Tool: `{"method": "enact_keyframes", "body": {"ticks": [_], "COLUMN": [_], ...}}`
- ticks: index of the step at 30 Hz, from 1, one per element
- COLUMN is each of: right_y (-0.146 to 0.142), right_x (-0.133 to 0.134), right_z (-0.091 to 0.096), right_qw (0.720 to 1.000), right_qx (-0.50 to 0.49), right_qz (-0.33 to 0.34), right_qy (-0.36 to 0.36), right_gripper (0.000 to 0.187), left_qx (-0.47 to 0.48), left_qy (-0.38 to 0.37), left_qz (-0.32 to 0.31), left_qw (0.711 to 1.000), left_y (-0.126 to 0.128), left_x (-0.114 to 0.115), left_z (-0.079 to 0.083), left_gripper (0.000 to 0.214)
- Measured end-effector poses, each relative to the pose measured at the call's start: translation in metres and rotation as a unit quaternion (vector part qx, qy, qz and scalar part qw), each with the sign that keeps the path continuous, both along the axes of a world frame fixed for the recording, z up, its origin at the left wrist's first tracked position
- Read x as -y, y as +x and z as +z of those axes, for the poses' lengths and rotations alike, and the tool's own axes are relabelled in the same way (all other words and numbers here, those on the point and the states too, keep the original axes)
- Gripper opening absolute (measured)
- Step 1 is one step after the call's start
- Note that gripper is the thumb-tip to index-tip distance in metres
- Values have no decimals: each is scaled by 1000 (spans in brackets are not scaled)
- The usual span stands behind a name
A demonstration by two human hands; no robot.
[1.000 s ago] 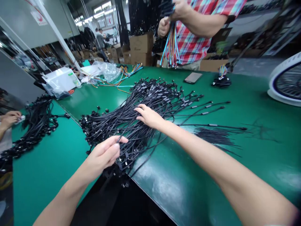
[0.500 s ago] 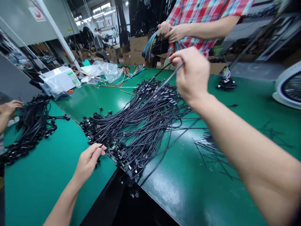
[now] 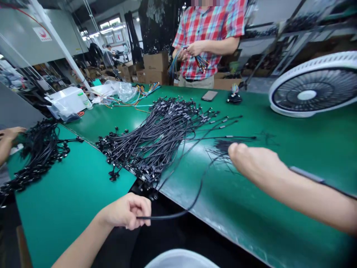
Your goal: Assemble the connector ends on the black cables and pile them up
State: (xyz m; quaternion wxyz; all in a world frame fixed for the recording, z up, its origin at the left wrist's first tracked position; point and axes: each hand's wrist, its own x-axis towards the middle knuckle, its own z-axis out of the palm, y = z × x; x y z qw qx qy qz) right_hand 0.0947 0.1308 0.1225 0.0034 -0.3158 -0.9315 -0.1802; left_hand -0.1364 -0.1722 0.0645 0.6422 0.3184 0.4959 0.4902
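The left hand [image 3: 136,211] is low at the near side, beyond the edge of the green surface [image 3: 292,156], its fingers clenched around a black cable [image 3: 196,199]. From there the cable sags to the right in a loose curve, then climbs over the surface to the right hand [image 3: 252,159], whose fingers are bunched on it, slightly blurred. A grey sleeve [image 3: 306,174] on a black lead shows along the far side of the right forearm; whether it belongs to the same cable, I cannot tell. Just beside the right hand's fingertips lies a sheaf of thin black strips [image 3: 222,145]. A large pile of black cables [image 3: 158,137] spreads across the middle of the surface, between the hands and the far side, some connectors hanging over the near edge. To its left, well apart, is a second heap of black cables [image 3: 41,149], with a co-worker's hand [image 3: 11,133] next to it. Farther back lie a flat grey device [image 3: 209,95], a small black bundle [image 3: 234,98] and, at the right, a white fan [image 3: 306,95]. Across the surface, a person in a plaid shirt [image 3: 206,31] holds coloured wires [image 3: 201,63] in both hands.
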Motion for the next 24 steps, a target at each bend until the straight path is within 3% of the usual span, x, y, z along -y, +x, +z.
{"method": "enact_keyframes", "body": {"ticks": [2,5,7,9,12,14,15,17,18,19,21,24], "right_y": [28,62,76,86,97,106,110,115,115,114,106,88], "right_x": [27,67,89,102,96,79,70,57,54,54,65,84], "right_z": [-24,-40,-37,-29,-20,-24,-29,-42,-49,-55,-61,-52], "right_qw": [991,947,907,866,816,807,814,846,867,887,911,893], "right_qx": [74,128,125,91,-65,-211,-278,-367,-378,-365,-290,-221], "right_qz": [34,141,205,235,199,97,39,-39,-40,-14,88,205], "right_qy": [-101,-259,-347,-431,-539,-542,-508,-385,-324,-283,-280,-333], "right_gripper": [28,26,30,36,46,52,52,46,42,38,33,32], "left_qx": [104,215,236,254,271,246,225,156,108,62,-42,-239], "left_qy": [31,32,12,0,30,88,121,164,172,171,161,175], "left_qz": [19,177,268,309,322,341,352,357,350,341,306,186], "left_qw": [994,960,934,917,907,903,901,906,915,923,937,937], "left_y": [26,50,59,64,59,48,43,38,41,47,68,108], "left_x": [-10,-40,-62,-79,-88,-85,-83,-80,-81,-84,-92,-104], "left_z": [13,32,39,43,50,57,60,64,63,60,48,25], "left_gripper": [41,23,17,23,27,26,24,20,18,17,19,23]}}
